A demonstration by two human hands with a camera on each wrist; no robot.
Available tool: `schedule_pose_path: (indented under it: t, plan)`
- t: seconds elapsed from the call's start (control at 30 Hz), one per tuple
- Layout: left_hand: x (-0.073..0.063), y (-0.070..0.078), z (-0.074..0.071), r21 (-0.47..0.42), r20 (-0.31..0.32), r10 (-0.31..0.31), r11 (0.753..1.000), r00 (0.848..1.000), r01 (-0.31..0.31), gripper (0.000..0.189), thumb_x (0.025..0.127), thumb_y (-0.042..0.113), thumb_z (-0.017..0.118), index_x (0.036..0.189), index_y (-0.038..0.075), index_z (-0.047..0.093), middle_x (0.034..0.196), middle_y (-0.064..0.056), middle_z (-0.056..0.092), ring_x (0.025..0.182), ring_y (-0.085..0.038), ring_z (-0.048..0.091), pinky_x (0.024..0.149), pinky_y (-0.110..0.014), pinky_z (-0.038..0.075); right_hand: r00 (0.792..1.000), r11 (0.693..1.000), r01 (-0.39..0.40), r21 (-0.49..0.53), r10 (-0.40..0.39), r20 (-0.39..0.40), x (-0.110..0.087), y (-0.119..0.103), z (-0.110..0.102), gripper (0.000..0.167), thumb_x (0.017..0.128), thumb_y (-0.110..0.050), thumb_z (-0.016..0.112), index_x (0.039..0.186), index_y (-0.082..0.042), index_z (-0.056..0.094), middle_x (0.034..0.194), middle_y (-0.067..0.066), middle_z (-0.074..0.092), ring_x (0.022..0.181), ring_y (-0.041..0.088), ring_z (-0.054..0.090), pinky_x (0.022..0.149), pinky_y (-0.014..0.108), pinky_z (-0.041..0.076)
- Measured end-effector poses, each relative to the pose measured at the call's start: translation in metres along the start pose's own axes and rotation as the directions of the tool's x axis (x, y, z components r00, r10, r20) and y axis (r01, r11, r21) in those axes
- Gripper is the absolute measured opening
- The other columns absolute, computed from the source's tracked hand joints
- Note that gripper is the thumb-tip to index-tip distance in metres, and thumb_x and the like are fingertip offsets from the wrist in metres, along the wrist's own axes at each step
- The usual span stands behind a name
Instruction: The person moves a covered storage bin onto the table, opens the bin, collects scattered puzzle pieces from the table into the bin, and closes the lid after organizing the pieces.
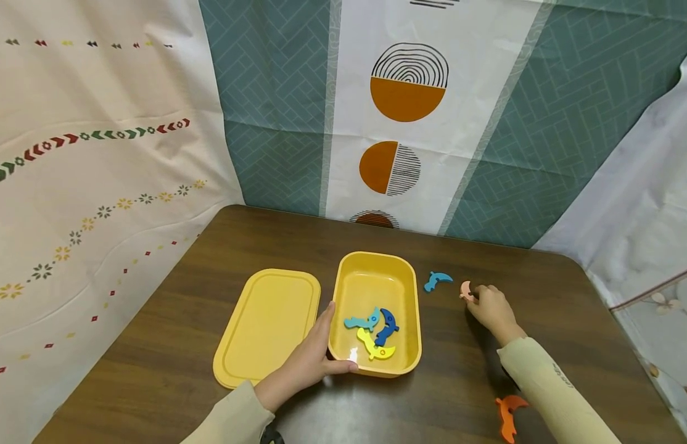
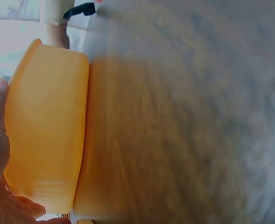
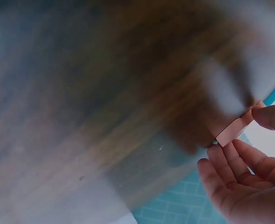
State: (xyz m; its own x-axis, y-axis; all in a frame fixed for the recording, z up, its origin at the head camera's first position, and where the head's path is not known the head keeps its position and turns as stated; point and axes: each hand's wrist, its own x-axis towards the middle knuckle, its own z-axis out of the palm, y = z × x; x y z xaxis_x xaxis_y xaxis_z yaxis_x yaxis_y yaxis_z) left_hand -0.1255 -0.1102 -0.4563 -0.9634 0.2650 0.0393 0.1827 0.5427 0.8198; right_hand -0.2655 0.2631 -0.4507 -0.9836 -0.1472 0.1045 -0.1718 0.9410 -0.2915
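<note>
My left hand (image 1: pixel 307 361) grips the near left corner of a yellow plastic box (image 1: pixel 414 308), thumb along the near rim and fingers against the left wall. Inside the box lie three small curved toy pieces: a light blue one (image 1: pixel 354 322), a dark blue one (image 1: pixel 385 333) and a yellow one (image 1: pixel 371 346). To the right of the box, my right hand (image 1: pixel 492 311) pinches a pink curved piece (image 1: pixel 465 290) at the tabletop. The right wrist view shows the pink piece (image 3: pixel 231 131) between thumb and fingertips. Another blue curved piece (image 1: pixel 436 280) lies between the box and this hand.
A yellow lid (image 1: pixel 271 327) lies flat left of the box on the brown wooden table (image 1: pixel 210 283). An orange curved piece (image 1: pixel 508 418) rests near the right forearm. Patterned cloth (image 1: pixel 277 123) hangs behind the table's far edge.
</note>
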Motion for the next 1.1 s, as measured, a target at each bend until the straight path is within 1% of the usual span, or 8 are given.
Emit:
schedule_pose_path:
  t: [0.1, 0.23, 0.37, 0.5, 0.73, 0.8, 0.97, 1.1]
  plan:
    - [-0.0002, 0.0003, 0.0000, -0.004, 0.004, -0.004, 1.000, 1.000, 0.004, 0.116, 0.072, 0.042, 0.081, 0.153, 0.004, 0.006, 0.158, -0.018, 0.012, 0.144, -0.034, 0.019, 0.111, -0.053, 0.026, 1.000, 1.000, 0.016, 0.003, -0.016, -0.005, -0.0007, 0.0026, 0.0018, 0.026, 0.082, -0.008, 0.062, 0.094, 0.014, 0.063, 0.086, 0.026, 0.058, 0.080, 0.038, 0.057, 0.073, 0.051, 0.049]
    - [0.0003, 0.0018, -0.0005, -0.005, 0.008, -0.002, 1.000, 1.000, 0.002, 0.116, 0.072, 0.041, 0.081, 0.153, 0.005, 0.006, 0.158, -0.017, 0.011, 0.144, -0.034, 0.018, 0.111, -0.053, 0.025, 0.999, 0.999, 0.042, -0.007, -0.042, -0.011, -0.0017, 0.0036, 0.0020, 0.013, 0.080, -0.002, 0.061, 0.085, 0.009, 0.064, 0.079, 0.020, 0.056, 0.073, 0.032, 0.053, 0.067, 0.047, 0.047]
    - [0.0008, 0.0026, -0.0008, -0.008, 0.014, -0.011, 1.000, 1.000, 0.011, 0.116, 0.072, 0.041, 0.081, 0.153, 0.006, 0.006, 0.159, -0.016, 0.010, 0.145, -0.033, 0.017, 0.112, -0.052, 0.024, 0.995, 0.995, 0.091, -0.028, -0.092, -0.040, -0.0023, 0.0034, 0.0028, 0.004, 0.077, 0.002, 0.062, 0.078, 0.006, 0.063, 0.074, 0.018, 0.056, 0.070, 0.031, 0.053, 0.065, 0.047, 0.047]
    - [0.0014, 0.0022, -0.0005, -0.010, 0.014, -0.010, 1.000, 1.000, 0.010, 0.117, 0.072, 0.041, 0.081, 0.153, 0.005, 0.005, 0.159, -0.016, 0.011, 0.144, -0.033, 0.017, 0.112, -0.053, 0.025, 0.991, 0.991, 0.120, -0.054, -0.123, -0.056, -0.0019, 0.0040, 0.0033, 0.004, 0.078, 0.002, 0.064, 0.076, 0.005, 0.061, 0.072, 0.017, 0.056, 0.068, 0.032, 0.054, 0.063, 0.047, 0.047]
    - [0.0010, 0.0031, -0.0009, -0.017, 0.014, -0.016, 1.000, 1.000, 0.016, 0.117, 0.072, 0.042, 0.081, 0.153, 0.005, 0.006, 0.159, -0.015, 0.011, 0.144, -0.032, 0.018, 0.112, -0.052, 0.024, 0.992, 0.991, 0.120, -0.064, -0.122, -0.040, -0.0024, 0.0031, 0.0022, 0.009, 0.079, 0.000, 0.067, 0.085, 0.006, 0.064, 0.077, 0.019, 0.058, 0.068, 0.032, 0.055, 0.063, 0.049, 0.048]
    - [0.0007, 0.0029, -0.0008, -0.016, 0.013, -0.015, 1.000, 1.000, 0.015, 0.117, 0.072, 0.041, 0.081, 0.153, 0.005, 0.006, 0.159, -0.016, 0.011, 0.144, -0.032, 0.018, 0.112, -0.052, 0.025, 0.990, 0.989, 0.131, -0.063, -0.134, -0.043, -0.0025, 0.0030, 0.0025, 0.009, 0.078, 0.000, 0.067, 0.084, 0.006, 0.064, 0.076, 0.019, 0.058, 0.067, 0.031, 0.055, 0.063, 0.049, 0.048]
    - [-0.0001, 0.0023, -0.0007, -0.017, 0.012, -0.012, 1.000, 1.000, 0.012, 0.117, 0.072, 0.041, 0.081, 0.153, 0.005, 0.005, 0.159, -0.015, 0.011, 0.144, -0.032, 0.018, 0.112, -0.053, 0.025, 0.985, 0.985, 0.161, -0.063, -0.165, -0.059, -0.0022, 0.0037, 0.0033, 0.008, 0.076, 0.003, 0.067, 0.082, 0.006, 0.064, 0.073, 0.017, 0.058, 0.067, 0.030, 0.054, 0.063, 0.047, 0.048]
    - [-0.0003, 0.0011, -0.0002, -0.014, 0.002, -0.002, 1.000, 1.000, 0.002, 0.117, 0.072, 0.041, 0.081, 0.153, 0.004, 0.005, 0.158, -0.017, 0.012, 0.144, -0.034, 0.019, 0.111, -0.053, 0.025, 0.985, 0.985, 0.163, -0.061, -0.166, -0.040, -0.0022, 0.0038, 0.0022, 0.012, 0.074, 0.003, 0.069, 0.085, 0.006, 0.064, 0.073, 0.015, 0.058, 0.067, 0.029, 0.054, 0.062, 0.047, 0.047]
